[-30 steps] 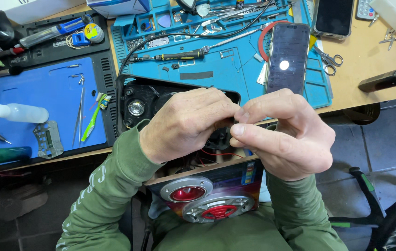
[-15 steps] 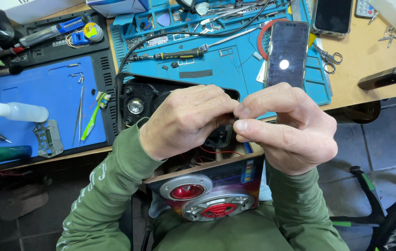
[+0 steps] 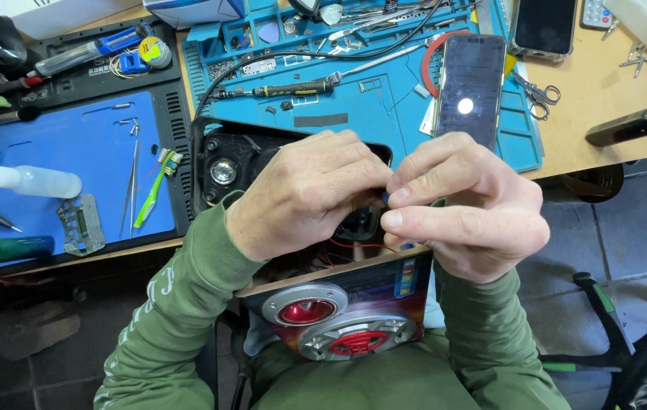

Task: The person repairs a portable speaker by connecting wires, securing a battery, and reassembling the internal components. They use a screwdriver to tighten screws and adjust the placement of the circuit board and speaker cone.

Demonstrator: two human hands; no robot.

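Your left hand (image 3: 304, 199) and right hand (image 3: 469, 209) meet fingertip to fingertip, pinching a tiny blue part (image 3: 385, 197) above the opened speaker (image 3: 338, 319) on your lap, at the bench's (image 3: 589, 129) edge; a phone (image 3: 469, 93) lies behind.

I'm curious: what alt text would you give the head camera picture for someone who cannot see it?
Two bare hands, left hand and right hand, pinch something small and blue between their fingertips over an opened speaker box with red-centred speakers, held in the person's lap. Behind lie a blue work mat, a screwdriver, a phone, a green toothbrush and a squeeze bottle.
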